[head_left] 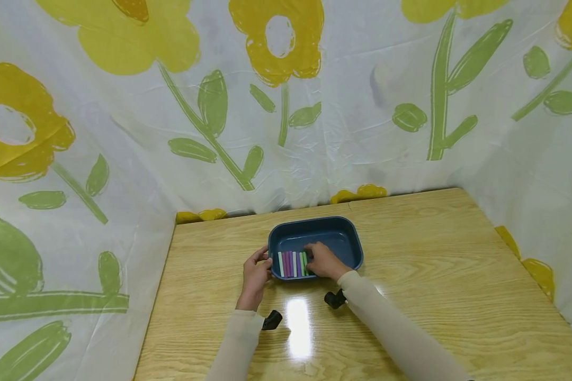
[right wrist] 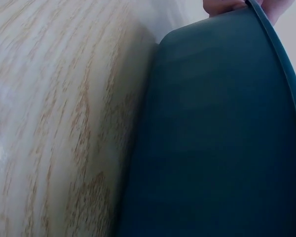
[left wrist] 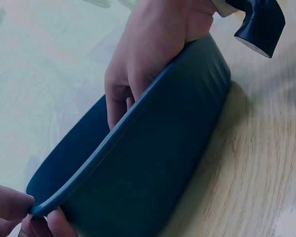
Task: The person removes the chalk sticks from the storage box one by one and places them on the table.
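Note:
A dark blue plastic basin [head_left: 349, 244] stands on the table. Inside, along its near left part, several chalk sticks [head_left: 287, 263] in white, purple and green lie side by side. At the basin's left end my left hand [head_left: 255, 276] grips the rim between thumb and fingers; the left wrist view shows those fingertips [left wrist: 12, 202] on the rim. My right hand [head_left: 325, 260] reaches over the near wall, its curled fingers pinching a green chalk stick [head_left: 305, 261] at the row's right end. The basin wall hides those fingertips in both wrist views.
The wooden table [head_left: 434, 264] extends around the basin. A white flowered curtain [head_left: 352, 116] closes off the back and both sides. Black camera mounts [head_left: 272, 320] stick out from both wrists near the tabletop.

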A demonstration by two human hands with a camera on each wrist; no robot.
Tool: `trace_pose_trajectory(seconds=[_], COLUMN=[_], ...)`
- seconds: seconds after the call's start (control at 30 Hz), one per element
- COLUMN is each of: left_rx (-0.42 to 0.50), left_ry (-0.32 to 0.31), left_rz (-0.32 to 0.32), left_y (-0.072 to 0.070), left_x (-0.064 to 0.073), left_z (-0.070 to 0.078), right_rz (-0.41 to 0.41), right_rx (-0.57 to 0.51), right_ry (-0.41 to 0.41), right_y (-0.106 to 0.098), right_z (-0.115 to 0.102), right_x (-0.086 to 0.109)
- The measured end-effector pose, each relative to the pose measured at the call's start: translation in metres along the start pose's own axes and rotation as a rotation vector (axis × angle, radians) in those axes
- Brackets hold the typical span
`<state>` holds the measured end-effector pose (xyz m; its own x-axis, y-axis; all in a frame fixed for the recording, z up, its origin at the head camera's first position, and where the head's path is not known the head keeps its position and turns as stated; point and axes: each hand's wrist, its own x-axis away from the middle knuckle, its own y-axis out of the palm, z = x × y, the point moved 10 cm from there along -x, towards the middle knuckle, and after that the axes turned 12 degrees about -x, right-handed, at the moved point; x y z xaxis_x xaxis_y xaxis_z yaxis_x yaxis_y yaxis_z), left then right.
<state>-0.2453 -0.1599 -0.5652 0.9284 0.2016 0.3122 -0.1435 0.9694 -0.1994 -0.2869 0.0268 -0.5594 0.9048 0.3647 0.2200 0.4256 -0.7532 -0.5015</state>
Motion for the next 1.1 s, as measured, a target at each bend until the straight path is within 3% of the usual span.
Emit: trace_pose_trajectory(seconds=[0.2, 0.67, 1.1], left_rx=[-0.002, 0.010, 0.011], left_ry=[-0.007, -0.013, -0.008], left_rz=[0.006, 0.007, -0.006], left_y=[-0.001, -0.001, 0.000], left_x=[0.000, 0.001, 0.001], left_z=[-0.001, 0.000, 0.000], right_rz=[0.016, 0.067, 0.291], right_rx=[0.014, -0.131, -0.359], right_ry=[-0.006, -0.054, -0.130], right_y=[-0.001, -0.008, -0.036], right_z=[0.000, -0.004, -0.003], right_x=[0.000, 0.006, 0.013])
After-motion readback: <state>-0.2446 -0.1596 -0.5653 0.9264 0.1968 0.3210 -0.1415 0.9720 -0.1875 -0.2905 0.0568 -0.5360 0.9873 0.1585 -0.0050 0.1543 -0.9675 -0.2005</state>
